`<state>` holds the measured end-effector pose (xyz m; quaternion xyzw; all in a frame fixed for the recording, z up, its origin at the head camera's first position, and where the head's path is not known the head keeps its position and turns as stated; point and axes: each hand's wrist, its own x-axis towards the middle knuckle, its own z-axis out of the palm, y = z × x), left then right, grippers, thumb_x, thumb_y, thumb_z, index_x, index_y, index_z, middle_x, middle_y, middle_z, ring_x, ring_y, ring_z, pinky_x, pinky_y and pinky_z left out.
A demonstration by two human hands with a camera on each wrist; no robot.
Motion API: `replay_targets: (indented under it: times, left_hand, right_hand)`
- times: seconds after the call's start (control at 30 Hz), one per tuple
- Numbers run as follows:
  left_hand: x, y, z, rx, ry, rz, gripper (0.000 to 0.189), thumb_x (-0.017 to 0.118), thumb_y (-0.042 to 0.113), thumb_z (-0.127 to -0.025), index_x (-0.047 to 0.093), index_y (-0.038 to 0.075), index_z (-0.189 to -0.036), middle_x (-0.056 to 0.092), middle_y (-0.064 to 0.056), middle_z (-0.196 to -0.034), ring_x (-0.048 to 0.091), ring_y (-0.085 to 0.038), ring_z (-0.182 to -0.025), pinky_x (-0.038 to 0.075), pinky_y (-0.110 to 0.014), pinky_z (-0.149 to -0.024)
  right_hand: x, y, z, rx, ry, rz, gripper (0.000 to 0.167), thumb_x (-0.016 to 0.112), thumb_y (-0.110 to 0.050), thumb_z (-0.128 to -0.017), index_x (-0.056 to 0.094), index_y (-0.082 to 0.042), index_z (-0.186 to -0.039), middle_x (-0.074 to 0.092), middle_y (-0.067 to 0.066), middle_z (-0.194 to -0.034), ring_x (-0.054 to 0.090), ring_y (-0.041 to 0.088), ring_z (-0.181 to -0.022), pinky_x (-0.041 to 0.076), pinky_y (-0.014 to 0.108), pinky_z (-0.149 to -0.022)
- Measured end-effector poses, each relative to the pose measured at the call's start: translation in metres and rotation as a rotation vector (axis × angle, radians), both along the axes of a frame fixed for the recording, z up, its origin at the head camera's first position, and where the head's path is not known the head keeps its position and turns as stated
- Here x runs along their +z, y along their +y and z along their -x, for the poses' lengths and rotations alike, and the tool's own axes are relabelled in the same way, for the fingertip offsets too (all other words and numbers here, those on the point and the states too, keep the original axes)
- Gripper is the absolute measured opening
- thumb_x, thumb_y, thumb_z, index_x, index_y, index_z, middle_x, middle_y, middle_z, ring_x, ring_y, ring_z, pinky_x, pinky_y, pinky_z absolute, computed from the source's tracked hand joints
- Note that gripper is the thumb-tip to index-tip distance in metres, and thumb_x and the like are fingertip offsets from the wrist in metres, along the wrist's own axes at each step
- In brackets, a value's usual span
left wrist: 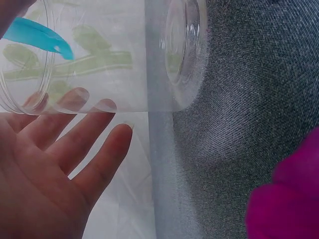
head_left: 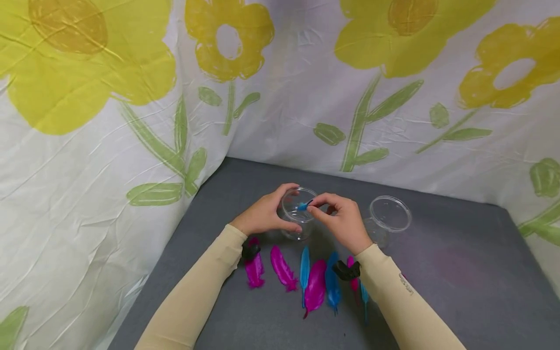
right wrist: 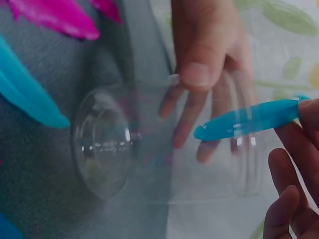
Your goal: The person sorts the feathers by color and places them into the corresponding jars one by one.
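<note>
My left hand (head_left: 264, 214) holds a clear plastic jar (head_left: 308, 226) upright on the dark table, thumb on the near side and fingers around the far side. Between the thumb and fingertips of my right hand (head_left: 339, 221) is a small blue feather (right wrist: 249, 119), pinched by one end at the jar's mouth. Its other end hangs down inside the jar, below the rim, as the right wrist view shows. In the left wrist view the feather (left wrist: 42, 37) shows through the clear wall. The jar's base appears bare inside.
A second clear jar (head_left: 376, 236) stands to the right, partly behind my right wrist. Several feathers lie in a row in front, among them a magenta feather (head_left: 283, 270), a blue feather (head_left: 305, 272) and a wider magenta feather (head_left: 316, 287). A flowered cloth (head_left: 288, 121) hangs behind the table.
</note>
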<state>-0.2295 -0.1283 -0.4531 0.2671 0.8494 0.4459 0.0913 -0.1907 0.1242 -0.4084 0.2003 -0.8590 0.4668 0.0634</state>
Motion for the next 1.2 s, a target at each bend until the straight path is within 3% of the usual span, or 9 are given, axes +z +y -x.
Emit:
replay_targets:
  times: [0.2,0.43,0.63,0.87,1.03,1.2]
  left_hand:
    - [0.0,0.001,0.001,-0.002,0.003,0.013,0.109,0.093,0.052,-0.084,0.027,0.03,-0.168,0.048,-0.002,-0.168,0.05,-0.029,-0.154,0.046,-0.054,-0.124]
    - [0.0,0.003,0.001,0.016,0.007,0.033,0.107,0.094,0.056,-0.081,0.029,0.039,-0.165,0.052,0.003,-0.164,0.057,-0.022,-0.146,0.051,-0.05,-0.12]
    - [0.0,0.001,0.001,0.017,0.006,0.035,0.108,0.093,0.057,-0.081,0.028,0.037,-0.166,0.052,-0.002,-0.165,0.056,-0.026,-0.148,0.051,-0.05,-0.12]
    - [0.003,0.003,0.004,0.003,0.023,0.006,0.11,0.094,0.053,-0.081,0.029,0.032,-0.167,0.052,-0.008,-0.165,0.055,-0.028,-0.149,0.052,-0.05,-0.118]
    - [0.003,0.003,0.003,0.013,0.006,0.007,0.112,0.094,0.056,-0.081,0.029,0.03,-0.168,0.052,-0.007,-0.165,0.056,-0.026,-0.147,0.053,-0.049,-0.118]
    - [-0.001,0.001,0.002,0.026,0.007,0.017,0.11,0.092,0.06,-0.08,0.029,0.037,-0.166,0.052,-0.004,-0.165,0.056,-0.022,-0.147,0.053,-0.047,-0.117]
  right_hand:
    - [-0.006,0.0,-0.001,-0.004,0.018,-0.058,0.013,0.082,-0.026,-0.099,0.082,-0.028,-0.113,0.078,-0.007,-0.109,0.064,0.013,-0.089,0.054,0.034,-0.08]
    - [-0.007,0.006,-0.011,-0.032,0.016,-0.046,0.022,0.083,-0.026,-0.098,0.082,-0.029,-0.12,0.077,0.0,-0.114,0.064,0.021,-0.091,0.054,0.037,-0.081]
    - [-0.005,0.012,-0.022,-0.03,0.12,-0.072,0.024,0.084,-0.023,-0.097,0.082,-0.029,-0.121,0.079,-0.002,-0.116,0.064,0.019,-0.093,0.055,0.039,-0.079]
    - [-0.019,0.017,-0.051,0.142,0.331,-0.163,0.028,0.087,-0.013,-0.093,0.08,-0.02,-0.119,0.079,-0.007,-0.121,0.068,0.013,-0.114,0.063,0.039,-0.09]
    - [-0.038,0.015,-0.072,0.317,0.422,-0.24,0.026,0.089,-0.008,-0.089,0.08,-0.018,-0.112,0.079,-0.005,-0.118,0.068,0.013,-0.11,0.062,0.028,-0.089]
    - [-0.055,0.012,-0.087,0.442,0.486,-0.347,0.021,0.09,-0.011,-0.088,0.081,-0.019,-0.105,0.078,-0.01,-0.11,0.068,0.009,-0.104,0.059,0.022,-0.091]
